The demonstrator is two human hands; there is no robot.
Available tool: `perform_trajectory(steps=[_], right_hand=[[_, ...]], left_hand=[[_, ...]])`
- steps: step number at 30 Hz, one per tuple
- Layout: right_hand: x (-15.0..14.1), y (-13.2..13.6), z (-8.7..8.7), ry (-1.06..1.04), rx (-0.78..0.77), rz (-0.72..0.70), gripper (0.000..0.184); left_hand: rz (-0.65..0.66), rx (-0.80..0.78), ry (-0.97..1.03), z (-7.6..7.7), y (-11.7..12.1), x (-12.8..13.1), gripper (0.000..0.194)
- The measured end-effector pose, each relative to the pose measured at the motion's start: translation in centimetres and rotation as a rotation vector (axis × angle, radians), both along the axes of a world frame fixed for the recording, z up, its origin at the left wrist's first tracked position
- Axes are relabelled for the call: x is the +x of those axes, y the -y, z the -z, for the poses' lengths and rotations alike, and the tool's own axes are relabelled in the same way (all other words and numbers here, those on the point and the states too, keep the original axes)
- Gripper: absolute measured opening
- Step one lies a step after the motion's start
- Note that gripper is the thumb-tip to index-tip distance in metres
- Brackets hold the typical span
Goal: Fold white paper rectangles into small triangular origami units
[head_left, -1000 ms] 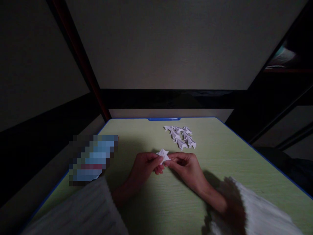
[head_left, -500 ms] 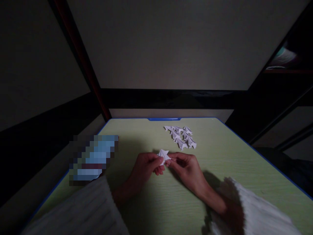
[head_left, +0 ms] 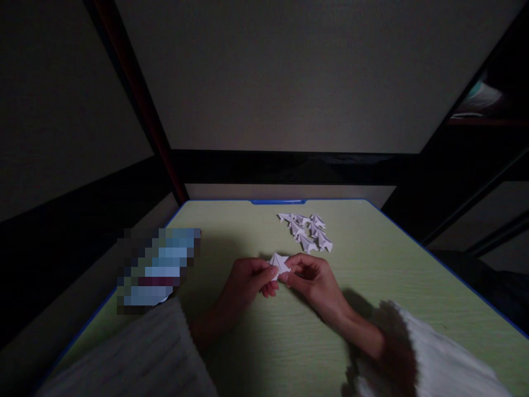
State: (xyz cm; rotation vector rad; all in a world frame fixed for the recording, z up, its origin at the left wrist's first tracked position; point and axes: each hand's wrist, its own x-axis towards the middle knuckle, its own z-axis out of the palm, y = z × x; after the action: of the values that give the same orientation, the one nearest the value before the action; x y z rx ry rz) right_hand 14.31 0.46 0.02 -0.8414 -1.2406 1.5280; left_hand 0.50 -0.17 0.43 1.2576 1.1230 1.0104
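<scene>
A small white folded paper piece (head_left: 279,263) is held just above the green table top (head_left: 256,342), near its middle. My left hand (head_left: 248,282) pinches its left side with thumb and fingers. My right hand (head_left: 314,281) pinches its right side, fingers curled around it. Both wrists come out of white knitted sleeves at the bottom of the view. Beyond my hands lies a pile of several finished white folded paper pieces (head_left: 307,230), apart from them.
The table has a blue rim (head_left: 278,202) and ends at a pale wall with dark beams. A blurred-out blue and white object (head_left: 157,268) lies on the table's left side. Dark shelving stands to the right.
The right hand's fingers have shifted slightly up and left on the paper piece, which has turned a little. The left hand has hardly moved.
</scene>
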Motion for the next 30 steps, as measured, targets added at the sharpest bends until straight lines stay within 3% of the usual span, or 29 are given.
perform_trajectory(steps=[17, 26, 30], right_hand=[[0.1, -0.3, 0.4, -0.006, -0.113, 0.024, 0.017], [0.2, -0.4, -0.7, 0.037, -0.12, -0.121, 0.018], [0.4, -0.5, -0.4, 0.029, -0.11, -0.115, 0.019]], left_hand=[[-0.018, 0.066, -0.091, -0.1, 0.1, 0.3, 0.016], [-0.029, 0.061, -0.103, -0.3, 0.1, -0.1, 0.015], [-0.002, 0.058, -0.097, -0.1, 0.0, -0.2, 0.016]])
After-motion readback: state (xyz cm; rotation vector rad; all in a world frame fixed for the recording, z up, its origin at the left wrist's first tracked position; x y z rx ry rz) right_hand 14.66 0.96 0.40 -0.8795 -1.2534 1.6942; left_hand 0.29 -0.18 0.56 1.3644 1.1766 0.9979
